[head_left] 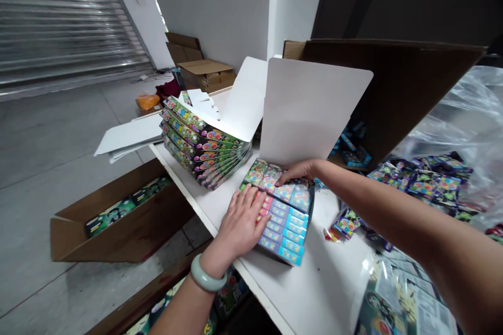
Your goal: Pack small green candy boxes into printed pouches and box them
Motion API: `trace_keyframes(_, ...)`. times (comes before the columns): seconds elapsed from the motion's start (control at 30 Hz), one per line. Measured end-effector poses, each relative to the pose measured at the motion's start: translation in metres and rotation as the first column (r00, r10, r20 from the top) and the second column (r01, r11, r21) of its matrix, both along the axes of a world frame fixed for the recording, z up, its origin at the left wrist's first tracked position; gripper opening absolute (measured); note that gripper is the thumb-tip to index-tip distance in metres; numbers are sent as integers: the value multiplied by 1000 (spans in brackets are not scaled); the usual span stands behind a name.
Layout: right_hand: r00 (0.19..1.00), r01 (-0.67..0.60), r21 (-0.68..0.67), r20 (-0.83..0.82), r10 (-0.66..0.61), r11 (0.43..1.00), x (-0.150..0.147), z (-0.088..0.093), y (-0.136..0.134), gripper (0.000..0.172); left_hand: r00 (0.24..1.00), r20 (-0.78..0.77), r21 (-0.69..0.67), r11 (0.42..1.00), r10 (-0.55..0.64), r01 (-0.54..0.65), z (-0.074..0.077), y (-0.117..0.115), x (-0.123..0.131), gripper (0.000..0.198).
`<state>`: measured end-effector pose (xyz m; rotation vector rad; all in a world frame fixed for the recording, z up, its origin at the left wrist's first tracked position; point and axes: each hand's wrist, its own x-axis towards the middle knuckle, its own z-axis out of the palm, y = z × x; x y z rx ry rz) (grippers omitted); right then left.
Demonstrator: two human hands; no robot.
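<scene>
Your left hand (239,222) lies open, palm down, on the stack of boxes (285,227), and your right hand (297,171) rests open across its far end; neither closes around anything. The stack sits on the white surface (326,277), its long axis running from just under an upright white card (310,110) toward you and slightly right, with the blue box ends facing up and right. A taller stack (206,149) leans to the left, under a white flap. Beyond the surface, a cardboard carton (118,225) sits on the concrete floor (58,136), a roller shutter (58,15) fills the far left, and clear plastic (466,115) bunches on the right.
</scene>
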<state>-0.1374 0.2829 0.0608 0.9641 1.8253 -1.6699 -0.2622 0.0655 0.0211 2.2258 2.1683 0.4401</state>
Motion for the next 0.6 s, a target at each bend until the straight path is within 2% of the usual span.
trace_keyframes(0.07, 997, -27, 0, -77, 27, 1000, 2, 6, -3, 56, 1000, -3, -11, 1000, 1, -1, 1, 0, 0, 46)
trace_keyframes(0.1, 992, -48, 41, -116, 52, 998, 3, 11, -4, 56, 1000, -3, -14, 1000, 2, -2, 1, 0, 0, 46)
trace_keyframes(0.17, 978, -90, 251, -160, 133, 964, 4, 20, -8, 53, 1000, 0, -11, 1000, 2, -2, 1, 0, 0, 46)
trace_keyframes(0.23, 967, -126, 513, -127, 220, 849, 4, 29, -12, 49, 1000, 8, -5, 1000, -1, 1, 1, 0, 0, 45)
trace_keyframes(0.3, 959, -148, 681, -79, 273, 717, 4, 36, -17, 48, 1000, 14, 0, 1000, -3, 3, 2, 0, 1, 45)
trace_keyframes(0.47, 961, -191, 803, 36, 274, 564, 4, 35, -39, 54, 1000, 14, -9, 1000, -8, 8, 3, 1, 1, 45)
trace_keyframes(0.6, 975, -196, 887, 129, 184, 418, 3, 13, -63, 77, 1000, -1, -22, 1000, 1, -1, 3, 1, 2, 46)
